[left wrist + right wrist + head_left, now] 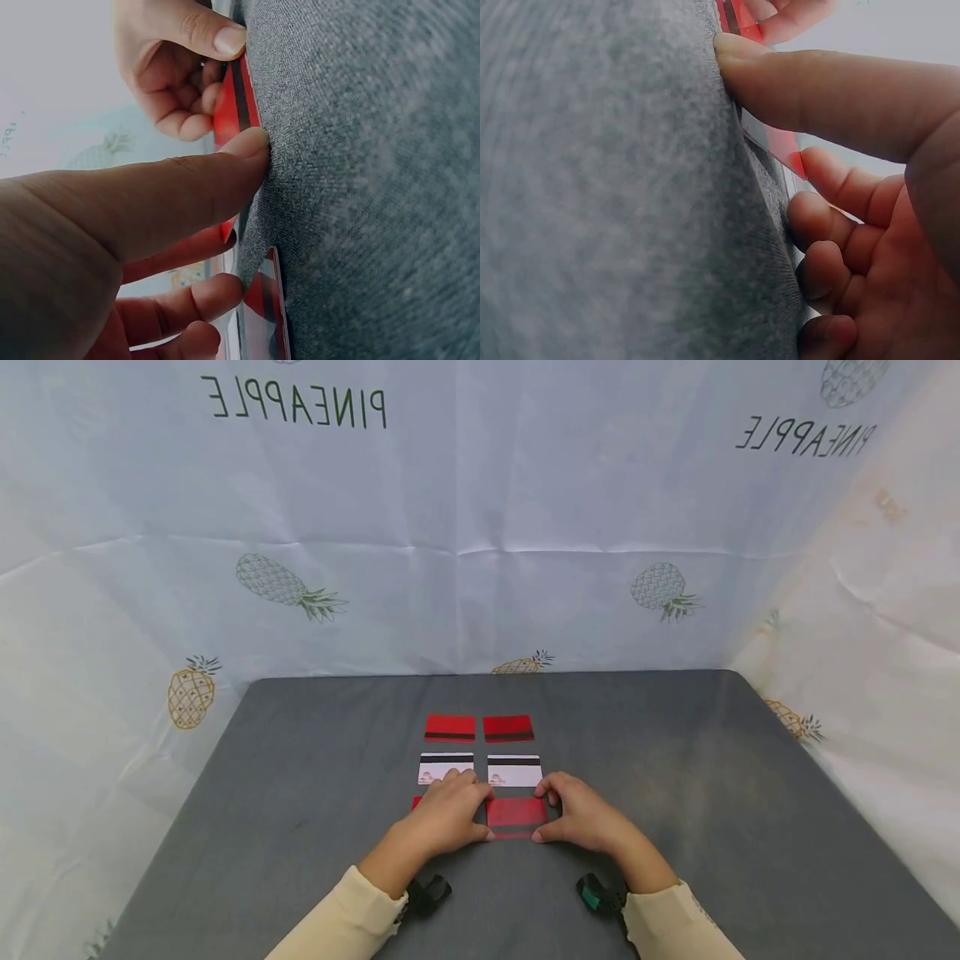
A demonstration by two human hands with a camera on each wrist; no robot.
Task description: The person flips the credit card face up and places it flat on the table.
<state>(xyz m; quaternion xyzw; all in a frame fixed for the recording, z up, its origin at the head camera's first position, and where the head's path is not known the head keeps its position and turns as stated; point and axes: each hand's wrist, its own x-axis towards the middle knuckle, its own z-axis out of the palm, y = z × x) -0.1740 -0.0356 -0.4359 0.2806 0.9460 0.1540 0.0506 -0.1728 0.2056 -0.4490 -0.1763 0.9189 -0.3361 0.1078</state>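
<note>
A red magnetic-stripe card (516, 812) lies at the near right of a grid of cards, with its dark stripe toward the near edge. My left hand (447, 810) holds its left side, thumb at the near corner and index finger at the far one. From the right, my right hand (581, 814) grips the opposite side the same way, as the right wrist view shows with the card (784, 146) between thumb and index finger. Beneath my left hand is another red card (416, 802), mostly hidden. Beyond lie a left white card (435, 773) and a right white card (514, 772).
Farther back are a left red card (450, 727) and a right red card (508, 727), both with dark stripes. All rest on a grey cloth-covered table (300, 827). A pineapple-print curtain (457, 510) hangs behind and beside it.
</note>
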